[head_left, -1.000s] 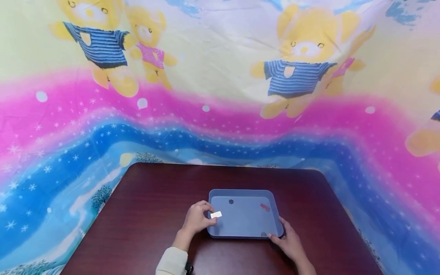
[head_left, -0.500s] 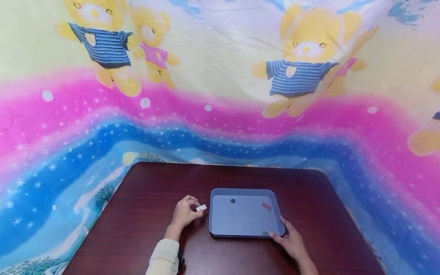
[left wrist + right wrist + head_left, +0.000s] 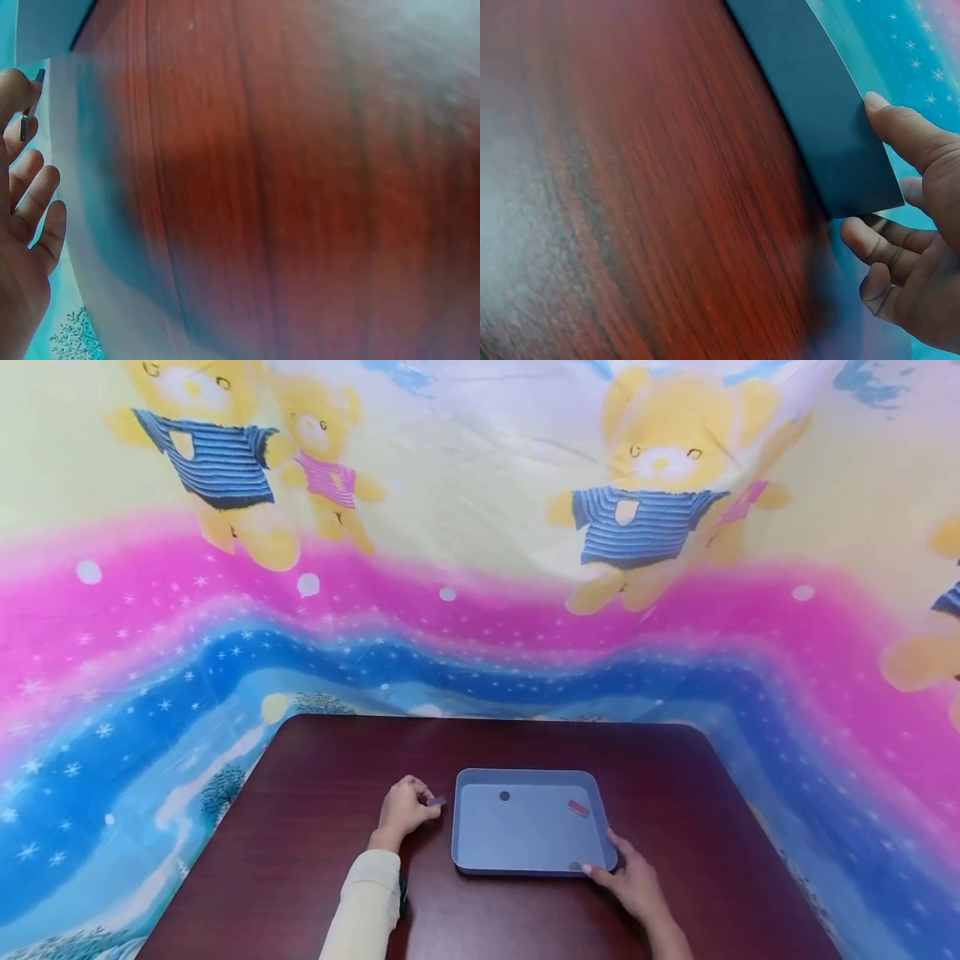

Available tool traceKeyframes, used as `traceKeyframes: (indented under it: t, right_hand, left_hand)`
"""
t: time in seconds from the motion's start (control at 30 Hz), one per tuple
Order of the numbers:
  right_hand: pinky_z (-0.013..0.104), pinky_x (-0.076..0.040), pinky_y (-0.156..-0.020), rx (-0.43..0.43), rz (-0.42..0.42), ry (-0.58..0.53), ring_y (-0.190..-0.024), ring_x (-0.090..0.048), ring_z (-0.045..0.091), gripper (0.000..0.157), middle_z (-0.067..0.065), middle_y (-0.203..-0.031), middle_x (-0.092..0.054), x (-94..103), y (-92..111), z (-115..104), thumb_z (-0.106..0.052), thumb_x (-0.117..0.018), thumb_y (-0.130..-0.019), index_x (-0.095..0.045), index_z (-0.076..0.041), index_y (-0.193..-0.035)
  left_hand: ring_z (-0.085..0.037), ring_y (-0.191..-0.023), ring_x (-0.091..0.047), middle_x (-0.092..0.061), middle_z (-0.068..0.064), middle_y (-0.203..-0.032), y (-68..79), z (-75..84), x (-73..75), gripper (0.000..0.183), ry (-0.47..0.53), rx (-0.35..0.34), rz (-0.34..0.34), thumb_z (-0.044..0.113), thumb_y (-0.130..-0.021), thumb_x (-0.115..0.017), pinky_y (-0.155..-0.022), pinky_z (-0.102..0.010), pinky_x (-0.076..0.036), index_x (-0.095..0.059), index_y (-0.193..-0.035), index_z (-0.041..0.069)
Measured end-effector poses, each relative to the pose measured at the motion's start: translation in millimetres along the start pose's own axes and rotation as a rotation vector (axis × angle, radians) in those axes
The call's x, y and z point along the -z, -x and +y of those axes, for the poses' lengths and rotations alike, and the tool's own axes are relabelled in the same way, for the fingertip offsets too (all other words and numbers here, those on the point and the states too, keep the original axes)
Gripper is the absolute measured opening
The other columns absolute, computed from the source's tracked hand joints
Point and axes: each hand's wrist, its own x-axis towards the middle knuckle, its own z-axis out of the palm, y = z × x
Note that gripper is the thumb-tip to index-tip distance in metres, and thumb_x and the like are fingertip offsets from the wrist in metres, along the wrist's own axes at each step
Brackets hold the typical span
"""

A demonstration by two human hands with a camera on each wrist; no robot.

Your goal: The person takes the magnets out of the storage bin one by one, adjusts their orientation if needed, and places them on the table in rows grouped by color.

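One flat piece (image 3: 437, 801) was pinched in the left hand (image 3: 403, 807), beside the grey-blue tray (image 3: 517, 835) the right hand (image 3: 632, 877) gripped

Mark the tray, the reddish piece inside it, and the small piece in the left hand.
Tray (image 3: 528, 832): head view, bare middle of its floor.
Reddish piece (image 3: 577, 808): head view, middle of its upper face.
Small piece (image 3: 438, 801): head view, its exposed part.

The piece (image 3: 438, 801) in the left hand (image 3: 406, 806) was dark grey; the sleeve (image 3: 367, 893) behind it, cream. The tray (image 3: 525, 837) at the right hand (image 3: 636, 883) was grey-blue; the table (image 3: 337, 777) below, grained red-brown; the backdrop (image 3: 465, 643) beyond, banded pink and blue.
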Motion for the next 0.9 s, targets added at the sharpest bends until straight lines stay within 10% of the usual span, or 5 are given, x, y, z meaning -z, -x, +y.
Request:
traceKeyframes:
  t: [0.27,0.9]
  right_hand:
    - [0.031,-0.039,-0.060,-0.017,0.018,-0.048,-0.063,-0.048,0.016,0.086,0.018,-0.108,-0.057,-2.8,-1,1,-0.039,-0.081,-0.069,-0.042,-0.004,-0.138]
    - [0.028,-0.035,-0.044,-0.055,-0.001,-0.141,-0.049,-0.043,0.015,0.085,0.005,-0.073,-0.050,-1.8,-1,3,-0.035,-0.081,-0.070,-0.041,-0.007,-0.140]
  left_hand:
    - [-0.012,-0.068,-0.048,-0.049,0.005,-0.080,-6.1,-5.2,-2.8,0.021,-0.062,0.109,-0.114,0.024,-0.064,-0.080,-0.064,-0.031,-0.045,-0.059,-0.063,0.018]
    - [-0.027,-0.085,-0.049,-0.055,-0.004,-0.090,-7.7,-12.9,1.0,0.016,-0.190,0.008,-0.116,0.017,-0.070,-0.076,-0.067,-0.045,-0.046,-0.075,-0.085,0.013]
